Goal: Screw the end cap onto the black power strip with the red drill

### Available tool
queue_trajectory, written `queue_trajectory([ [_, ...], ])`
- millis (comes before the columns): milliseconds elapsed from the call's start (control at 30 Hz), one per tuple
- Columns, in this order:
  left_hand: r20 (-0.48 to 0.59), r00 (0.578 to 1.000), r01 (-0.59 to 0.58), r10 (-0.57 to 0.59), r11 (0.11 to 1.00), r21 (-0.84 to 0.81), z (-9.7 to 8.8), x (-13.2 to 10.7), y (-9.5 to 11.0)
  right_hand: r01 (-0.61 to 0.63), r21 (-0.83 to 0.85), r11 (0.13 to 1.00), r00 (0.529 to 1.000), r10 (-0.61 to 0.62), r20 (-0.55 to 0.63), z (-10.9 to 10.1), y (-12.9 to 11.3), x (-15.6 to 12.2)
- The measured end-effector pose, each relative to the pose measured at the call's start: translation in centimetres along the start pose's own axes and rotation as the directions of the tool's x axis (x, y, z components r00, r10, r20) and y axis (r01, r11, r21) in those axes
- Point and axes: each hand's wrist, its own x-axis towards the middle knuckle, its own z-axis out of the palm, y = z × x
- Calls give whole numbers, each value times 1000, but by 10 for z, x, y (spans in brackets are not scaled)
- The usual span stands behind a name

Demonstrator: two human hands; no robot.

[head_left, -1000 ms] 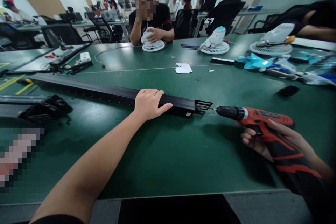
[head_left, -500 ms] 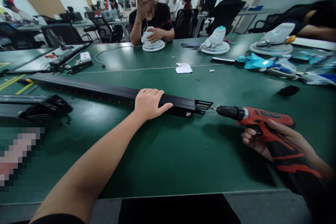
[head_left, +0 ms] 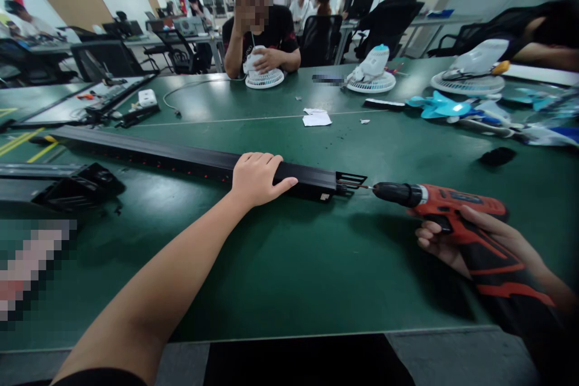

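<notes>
A long black bar-shaped housing (head_left: 194, 160) lies across the green table, with small red marks along its near side. My left hand (head_left: 257, 180) is wrapped over it near its right end, thumb pointing right. My right hand (head_left: 447, 247) grips a red and black cordless drill (head_left: 461, 202), a finger at the trigger. The drill's long thin bit reaches left into the slotted bracket (head_left: 355, 180) at the housing's end. Where exactly the bit's tip meets the part is hidden.
A co-worker (head_left: 262, 36) sits opposite, holding a white fan part. More white fan parts (head_left: 371, 75) and blue fan blades (head_left: 438, 105) lie at the back right. White paper (head_left: 316, 117) lies mid-table. Another black piece (head_left: 58, 184) and a power strip (head_left: 140, 105) are on the left.
</notes>
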Motion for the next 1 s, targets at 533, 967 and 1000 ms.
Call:
queue_trajectory([
  [533, 4, 1000, -1, 1, 1000, -2, 2, 0, -1, 7, -14, 1000, 1000, -7, 9, 0, 0, -1],
  [967, 2, 1000, -1, 1, 1000, -4, 1, 0, 0, 4, -22, 1000, 1000, -3, 17, -1, 1, -1],
  [1000, 2, 1000, -2, 2, 1000, -2, 1, 0, 0, 1, -18, 1000, 1000, -1, 7, 0, 0, -1],
])
